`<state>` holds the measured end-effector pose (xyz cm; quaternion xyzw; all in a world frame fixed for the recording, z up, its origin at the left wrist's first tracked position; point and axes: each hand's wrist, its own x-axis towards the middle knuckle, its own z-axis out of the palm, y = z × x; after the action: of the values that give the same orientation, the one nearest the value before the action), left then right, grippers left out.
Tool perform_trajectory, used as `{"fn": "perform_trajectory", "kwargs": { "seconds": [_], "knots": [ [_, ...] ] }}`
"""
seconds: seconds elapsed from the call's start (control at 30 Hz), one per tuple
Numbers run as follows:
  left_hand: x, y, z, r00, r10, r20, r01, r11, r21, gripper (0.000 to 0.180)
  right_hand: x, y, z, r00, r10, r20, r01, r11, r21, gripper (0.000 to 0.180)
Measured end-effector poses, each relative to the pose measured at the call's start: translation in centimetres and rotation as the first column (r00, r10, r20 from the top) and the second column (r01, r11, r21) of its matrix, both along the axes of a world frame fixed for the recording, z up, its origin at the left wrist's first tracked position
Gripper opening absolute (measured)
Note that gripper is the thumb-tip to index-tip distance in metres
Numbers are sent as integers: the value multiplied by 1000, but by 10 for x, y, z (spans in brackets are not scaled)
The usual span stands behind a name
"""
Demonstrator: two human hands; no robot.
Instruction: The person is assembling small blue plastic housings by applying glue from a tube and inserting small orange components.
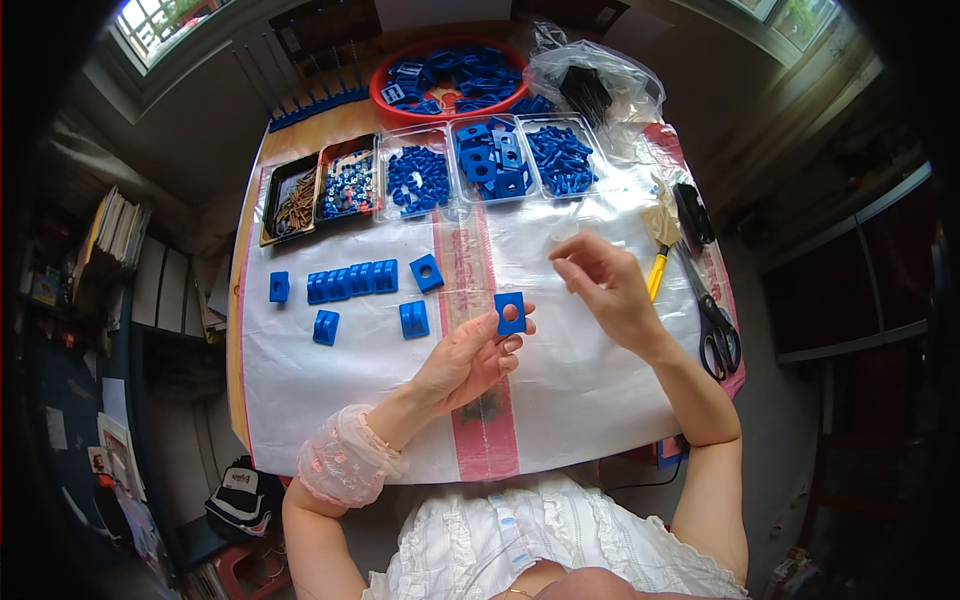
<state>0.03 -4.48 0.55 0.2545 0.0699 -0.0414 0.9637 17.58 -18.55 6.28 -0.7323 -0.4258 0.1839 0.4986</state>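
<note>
pinching a square blue plastic piece with a round hole point(511, 327), the left hand point(468, 355) is clamped on it above the table point(600, 420), inward from the near edge. the right hand point(610, 290) hovers apart, curled; whether it grips anything small i cannot tell. seemingly mid-handling, this piece likely calls for a steady left pinch next.

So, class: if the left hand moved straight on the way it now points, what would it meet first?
Probably the right hand, though heights are unclear; the blue piece in the left hand would lead.
</note>
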Motion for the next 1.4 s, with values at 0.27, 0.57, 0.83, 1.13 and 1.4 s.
{"fn": "perform_trajectory", "kwargs": {
  "seconds": [0.27, 0.57, 0.83, 1.13, 1.4],
  "knots": [
    [-1, 3, -2, 993, 80, -83, -85, 994, -64, 45, 19, -34, 23, 798, 157, 582, 40, 949, -312, 17],
    [-2, 11, -9, 992, 114, -48, -118, 987, -111, 48, 27, -40, 14, 843, 101, 529, 99, 936, -337, 24],
    [1, 10, -10, 988, 140, -59, -145, 984, -108, 44, 70, 7, -25, 856, -62, 513, 144, 982, -122, 46],
    [0, 11, -11, 992, 112, -63, -121, 982, -147, 42, 75, 24, -43, 884, -56, 464, 131, 982, -132, 33],
    [0, 13, -10, 993, 106, -49, -113, 982, -153, 47, 42, 9, 4, 995, 58, -81, -40, 976, 212, 23]
  ]
}}
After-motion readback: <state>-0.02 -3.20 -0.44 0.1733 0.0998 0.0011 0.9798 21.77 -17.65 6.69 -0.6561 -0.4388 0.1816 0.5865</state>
